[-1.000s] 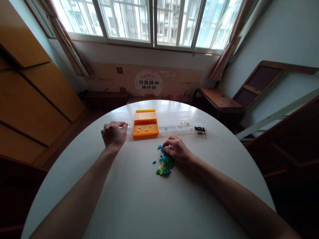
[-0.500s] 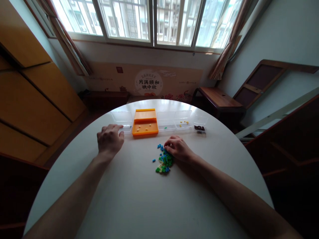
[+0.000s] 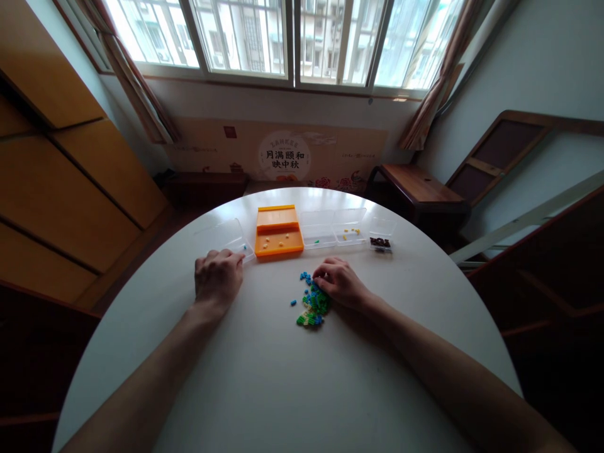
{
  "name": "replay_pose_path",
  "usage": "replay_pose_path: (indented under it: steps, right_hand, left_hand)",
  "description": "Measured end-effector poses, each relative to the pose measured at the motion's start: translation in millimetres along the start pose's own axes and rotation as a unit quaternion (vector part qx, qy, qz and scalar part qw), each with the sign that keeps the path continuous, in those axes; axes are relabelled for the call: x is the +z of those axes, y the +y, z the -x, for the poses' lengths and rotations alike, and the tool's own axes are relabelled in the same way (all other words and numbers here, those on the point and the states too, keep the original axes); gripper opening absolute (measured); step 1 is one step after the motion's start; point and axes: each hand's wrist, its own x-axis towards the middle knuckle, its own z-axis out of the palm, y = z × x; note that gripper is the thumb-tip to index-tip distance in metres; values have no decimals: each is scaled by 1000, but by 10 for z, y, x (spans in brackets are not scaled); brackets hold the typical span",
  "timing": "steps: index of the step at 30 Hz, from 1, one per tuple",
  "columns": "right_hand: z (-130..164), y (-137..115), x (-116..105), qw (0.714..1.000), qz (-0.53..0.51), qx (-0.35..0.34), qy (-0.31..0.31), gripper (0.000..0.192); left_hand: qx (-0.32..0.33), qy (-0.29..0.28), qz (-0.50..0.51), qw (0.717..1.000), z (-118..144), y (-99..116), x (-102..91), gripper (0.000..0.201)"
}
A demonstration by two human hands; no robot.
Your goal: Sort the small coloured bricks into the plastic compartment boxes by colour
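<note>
Sorting small coloured beads from a heap into trays on a round counter point(image 3: 264, 377).

Left of the orange tray point(image 3: 278, 239), the left hand point(image 3: 217, 280) lies curled against a clear tray point(image 3: 226, 238), grip contents hidden. Below that tray, the right hand point(image 3: 340, 283) pinches at the bead heap point(image 3: 312, 305); judged a picking step, needing one bead isolated next.
</note>
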Motion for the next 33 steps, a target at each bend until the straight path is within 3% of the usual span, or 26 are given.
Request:
replay_pose_path:
  steps: [10,15,19,23,27,33]
  right_hand:
    - [-17,20,23,1000,0,-1,1,11]
    - [-20,21,41,1000,-4,2,5,13]
    - [-27,15,57,1000,-6,1,16,14]
    - [-60,30,75,999,6,-24,27,27]
    - [-101,21,92,999,21,-35,12,21]
    - [-126,-7,82,1000,16,0,9,10]
  left_hand:
    - [57,-27,-3,998,104,155,-120,27]
    - [82,16,-9,996,82,318,-218,25]
    - [134,17,70,988,98,511,-284,19]
    - [130,15,125,983,162,641,-211,18]
    - [142,33,130,981,217,633,-131,17]
    - [155,90,120,976,223,540,-133,18]
